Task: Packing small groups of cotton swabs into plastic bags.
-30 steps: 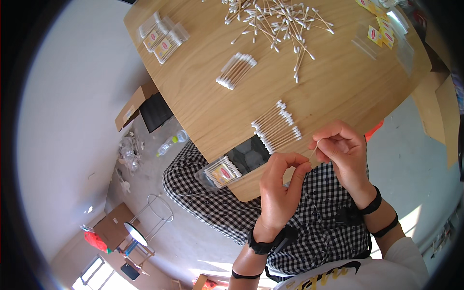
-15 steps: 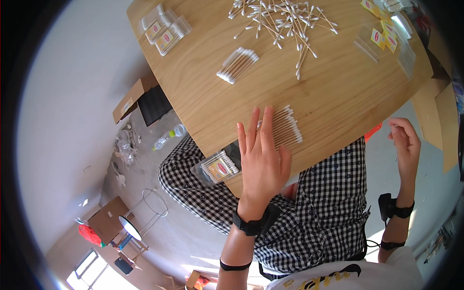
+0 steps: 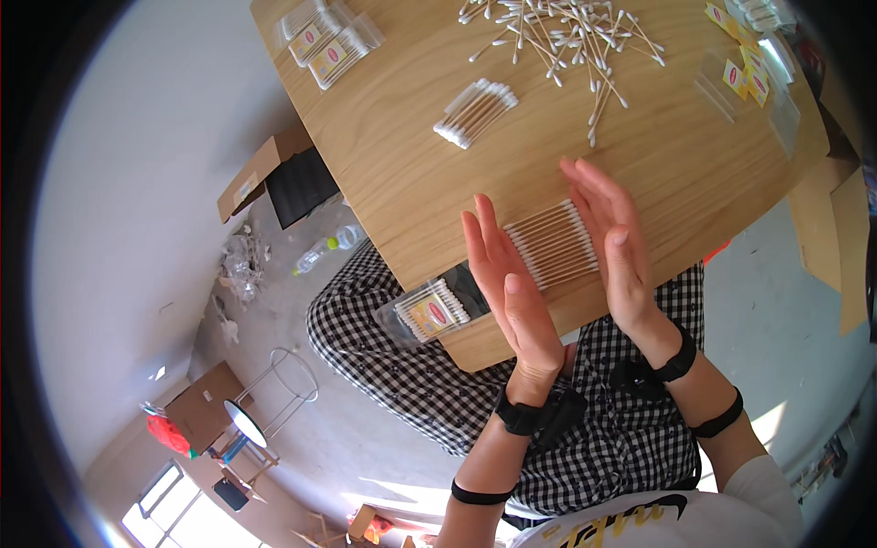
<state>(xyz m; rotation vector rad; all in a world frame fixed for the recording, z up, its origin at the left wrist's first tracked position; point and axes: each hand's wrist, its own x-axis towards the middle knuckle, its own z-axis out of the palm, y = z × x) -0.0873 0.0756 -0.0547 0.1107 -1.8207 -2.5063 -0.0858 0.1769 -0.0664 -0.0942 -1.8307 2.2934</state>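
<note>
A flat row of cotton swabs [image 3: 552,245] with wooden sticks lies side by side on the wooden table [image 3: 402,155]. My left hand [image 3: 513,288] stands on edge along the left tips of the row, fingers stretched out. Along the right tips my right hand [image 3: 614,242] is held the same way, palm facing the row. Neither hand grips anything. Just left of my left hand, a clear packet of cotton swabs [image 3: 429,310] with a yellow card lies at the table's near edge, over a dark strip partly hidden by that hand.
Farther back lie a small stack of swabs [image 3: 475,113] and a loose heap of swabs [image 3: 575,36]. Filled packets [image 3: 331,53] are at the far left corner. Yellow cards [image 3: 749,73] and clear sleeves [image 3: 784,119] lie at the right. A cardboard box [image 3: 822,228] stands beside the table.
My right hand has come in from beyond the table's right side to the right end of the row. My left hand has turned from lying flat to standing on edge at the left end.
</note>
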